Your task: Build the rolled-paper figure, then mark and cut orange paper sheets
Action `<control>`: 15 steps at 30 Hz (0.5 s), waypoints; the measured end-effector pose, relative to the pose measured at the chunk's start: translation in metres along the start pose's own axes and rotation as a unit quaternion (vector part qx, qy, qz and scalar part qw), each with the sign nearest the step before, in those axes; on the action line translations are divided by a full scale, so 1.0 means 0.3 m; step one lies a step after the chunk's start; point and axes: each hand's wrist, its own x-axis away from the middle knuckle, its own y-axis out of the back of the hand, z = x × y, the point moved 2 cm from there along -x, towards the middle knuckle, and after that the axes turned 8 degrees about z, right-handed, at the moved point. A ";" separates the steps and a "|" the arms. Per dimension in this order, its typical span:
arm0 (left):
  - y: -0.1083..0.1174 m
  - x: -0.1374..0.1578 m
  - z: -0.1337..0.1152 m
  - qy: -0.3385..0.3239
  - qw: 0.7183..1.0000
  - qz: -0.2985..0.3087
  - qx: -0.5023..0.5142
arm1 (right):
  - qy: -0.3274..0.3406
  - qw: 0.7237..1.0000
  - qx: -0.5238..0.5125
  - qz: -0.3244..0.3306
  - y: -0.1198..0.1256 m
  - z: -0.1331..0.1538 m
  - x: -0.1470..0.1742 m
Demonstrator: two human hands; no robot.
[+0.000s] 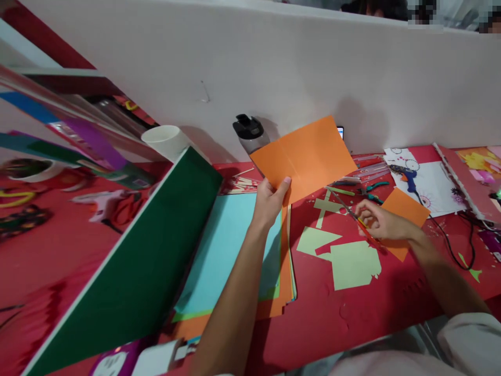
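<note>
Two hands, both occupied. We list the left hand first: thumb on the front, fingers behind, closed on the lower edge of one folded-looking orange sheet, held tilted above the surface towards its far edge. Right hand: fingers curled about the handles of one pair of scissors, tips just beside the sheet's lower edge; we cannot tell whether they touch it.

Step in hand, by our judgement: bringing sheet and scissors together. A cut from here calls for steadying the paper and lining the blades up with its edge.

Outward, we enter: a second orange piece, beside the right hand; pale green offcuts, between the hands and the near edge; a paper stack, pale blue uppermost, beside the left forearm; a dark green board, tilted, left of the stack; one bottle and one white cup, along the far edge; one blue glue gun, towards the far right corner.
</note>
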 end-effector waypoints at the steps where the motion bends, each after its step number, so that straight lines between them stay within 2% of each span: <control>1: 0.003 -0.002 -0.004 -0.014 1.000 -0.021 0.008 | 0.013 0.999 -0.033 0.001 -0.028 0.007 -0.034; 4: 0.018 -0.009 -0.006 -0.056 0.994 -0.092 -0.007 | 0.035 0.994 -0.094 0.030 -0.098 0.013 -0.121; 7: 0.032 -0.013 0.010 -0.067 0.987 -0.141 -0.028 | 0.039 0.994 -0.086 0.061 -0.142 0.010 -0.178; 13: 0.036 -0.009 0.033 -0.073 0.986 -0.151 -0.004 | 0.002 0.995 -0.030 0.090 -0.184 0.045 -0.225; 15: 0.033 -0.008 0.035 -0.058 0.990 -0.127 -0.003 | -0.014 0.996 -0.033 0.077 -0.189 0.060 -0.235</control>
